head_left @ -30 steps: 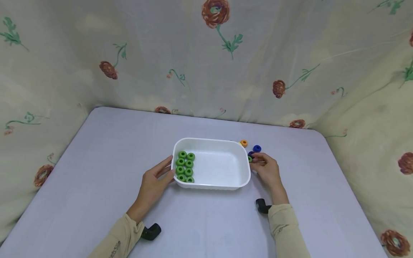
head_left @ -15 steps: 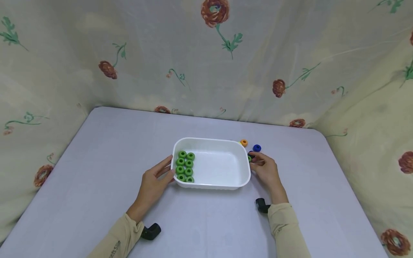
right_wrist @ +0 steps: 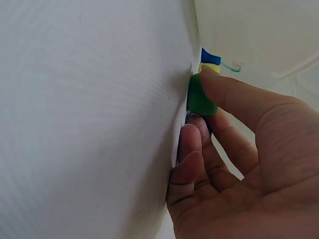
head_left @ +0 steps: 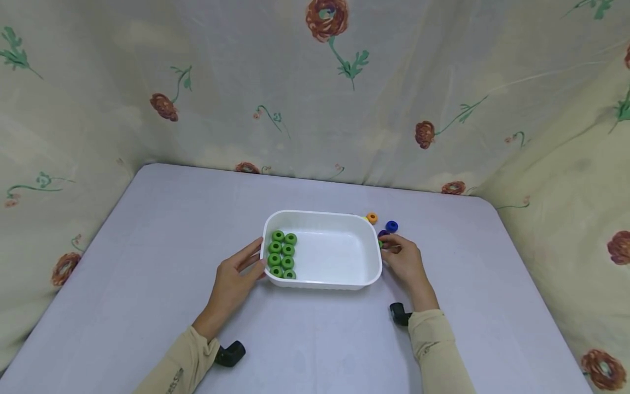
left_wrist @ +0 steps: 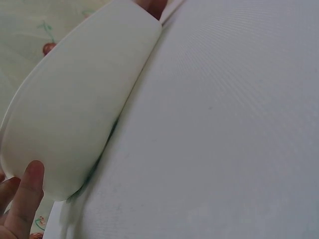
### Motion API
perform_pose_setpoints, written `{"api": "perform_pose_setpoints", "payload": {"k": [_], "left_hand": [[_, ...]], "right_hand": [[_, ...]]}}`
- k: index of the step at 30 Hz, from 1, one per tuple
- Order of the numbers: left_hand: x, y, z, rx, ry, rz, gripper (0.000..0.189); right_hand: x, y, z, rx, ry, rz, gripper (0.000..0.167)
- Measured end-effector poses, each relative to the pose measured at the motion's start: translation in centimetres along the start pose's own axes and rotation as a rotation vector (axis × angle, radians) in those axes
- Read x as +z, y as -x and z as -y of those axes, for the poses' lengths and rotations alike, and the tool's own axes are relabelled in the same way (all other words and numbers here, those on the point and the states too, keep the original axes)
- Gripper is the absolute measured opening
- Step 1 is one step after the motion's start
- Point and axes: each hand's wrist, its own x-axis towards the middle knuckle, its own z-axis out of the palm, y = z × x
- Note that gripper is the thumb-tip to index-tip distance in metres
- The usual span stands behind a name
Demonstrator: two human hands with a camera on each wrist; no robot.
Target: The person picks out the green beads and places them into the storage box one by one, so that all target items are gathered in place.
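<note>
A white rectangular tray (head_left: 336,251) sits mid-table. Several green beads (head_left: 275,248) with round holes stand in two columns along its left end. My left hand (head_left: 235,284) rests against that end, fingers fairly straight, and a fingertip (left_wrist: 34,172) touches the outer wall in the left wrist view. Just outside the tray's right end, my right hand (head_left: 406,262) pinches another green bead (right_wrist: 201,97) between thumb and forefinger, low at the tabletop. In the head view those fingers and the rim cover most of that bead.
Beyond the right hand lie a dark blue bead (head_left: 383,233), a blue bead (head_left: 391,226) and an orange bead (head_left: 372,218). A yellow bead (right_wrist: 211,67) is partly hidden behind the tray's corner in the head view. A flowered curtain (head_left: 295,109) hangs behind the table.
My right hand has shifted very slightly left and down at the tray's right end, so less of the green bead in its fingers shows. My left hand and the tray stay put.
</note>
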Motion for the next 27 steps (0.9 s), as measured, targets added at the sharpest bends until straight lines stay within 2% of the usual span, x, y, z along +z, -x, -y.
{"api": "perform_pose_setpoints", "payload": {"k": [5,14,20,27], "left_hand": [[0.0,0.1,0.0,-0.006,-0.008,-0.004,0.052],[0.0,0.3,0.1,0.005,0.0,0.001,0.052],[-0.1,0.1,0.1,0.015,-0.002,0.005,0.052],[-0.2,-0.1,0.0,0.018,0.008,0.011,0.052]], "right_hand": [[-0.1,0.2,0.2,0.038,-0.007,0.002,0.035],[-0.3,0.6,0.6,0.091,-0.055,-0.041,0.037],[-0.9,0.9,2.1,0.05,-0.074,-0.106,0.037],[-1.6,1.4,3.7,-0.019,0.008,-0.174,0.036]]}}
